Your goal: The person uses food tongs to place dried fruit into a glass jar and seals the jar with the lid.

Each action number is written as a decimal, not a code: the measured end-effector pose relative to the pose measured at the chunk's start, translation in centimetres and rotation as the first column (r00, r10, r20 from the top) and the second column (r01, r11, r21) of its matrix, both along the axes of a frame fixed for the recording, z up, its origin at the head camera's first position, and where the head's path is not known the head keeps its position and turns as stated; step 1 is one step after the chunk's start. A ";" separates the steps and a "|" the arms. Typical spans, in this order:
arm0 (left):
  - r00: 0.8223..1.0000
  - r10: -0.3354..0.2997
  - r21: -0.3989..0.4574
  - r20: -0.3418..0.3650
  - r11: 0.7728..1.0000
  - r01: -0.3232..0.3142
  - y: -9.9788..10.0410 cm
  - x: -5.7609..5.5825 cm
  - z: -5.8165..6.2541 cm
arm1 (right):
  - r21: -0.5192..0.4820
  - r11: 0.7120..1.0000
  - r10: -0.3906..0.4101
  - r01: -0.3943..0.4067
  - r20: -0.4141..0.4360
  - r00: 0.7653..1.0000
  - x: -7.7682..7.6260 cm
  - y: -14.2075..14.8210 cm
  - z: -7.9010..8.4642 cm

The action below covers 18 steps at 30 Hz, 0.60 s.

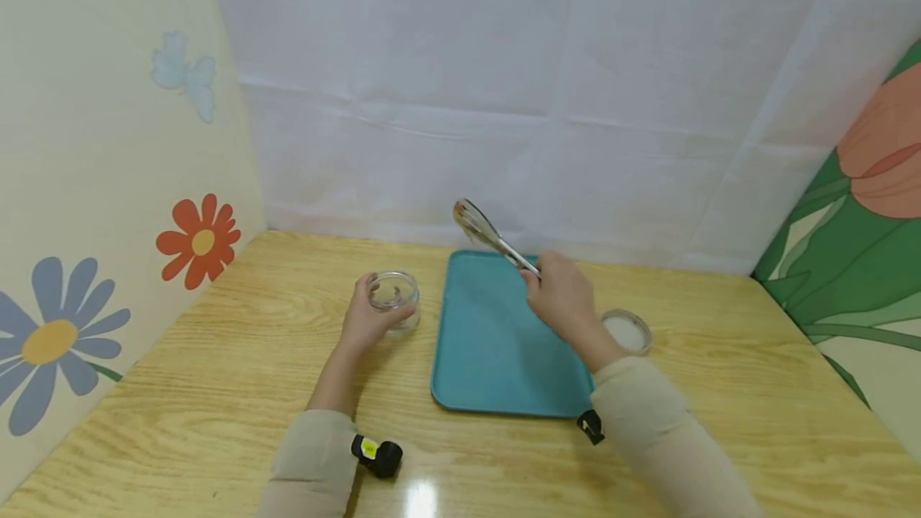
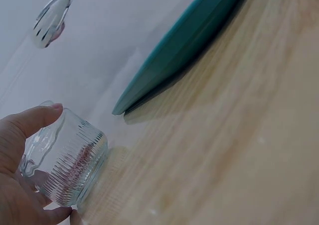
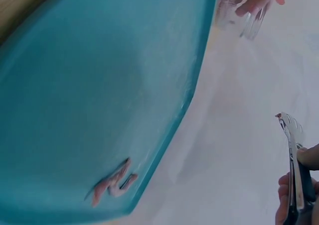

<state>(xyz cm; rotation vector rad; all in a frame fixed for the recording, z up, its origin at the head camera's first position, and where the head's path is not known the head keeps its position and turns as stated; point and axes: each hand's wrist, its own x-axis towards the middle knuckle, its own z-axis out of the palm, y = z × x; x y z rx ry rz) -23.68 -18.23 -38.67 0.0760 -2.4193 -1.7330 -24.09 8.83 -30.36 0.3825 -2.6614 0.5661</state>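
Note:
A clear glass jar with ribbed sides stands at the tray's left, gripped by my left hand. Reddish pieces show through its wall in the left wrist view. My right hand holds metal tongs raised above the far part of the teal tray. Between the tongs' tips sits a small reddish bit, too small to identify. On the tray, near one corner in the right wrist view, lies a limp pinkish piece with thin strands; its kind is unclear.
A round, shallow, glass-rimmed white piece, perhaps the jar's lid, lies right of the tray, partly behind the right wrist. The wooden table meets a white cloth backdrop behind and painted panels at both sides.

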 end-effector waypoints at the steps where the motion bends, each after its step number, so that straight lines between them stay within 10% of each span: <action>1: 1.000 0.002 -0.002 -0.002 1.000 -0.002 0.0 0.0 0.0 | -0.008 1.000 0.004 -0.004 -0.005 1.000 0.0 -0.3 0.0; 18: 1.000 0.000 -0.005 -0.011 1.000 0.000 -0.3 -0.3 -0.4 | -0.063 0.997 0.051 -0.053 -0.024 0.998 0.6 -5.2 -1.4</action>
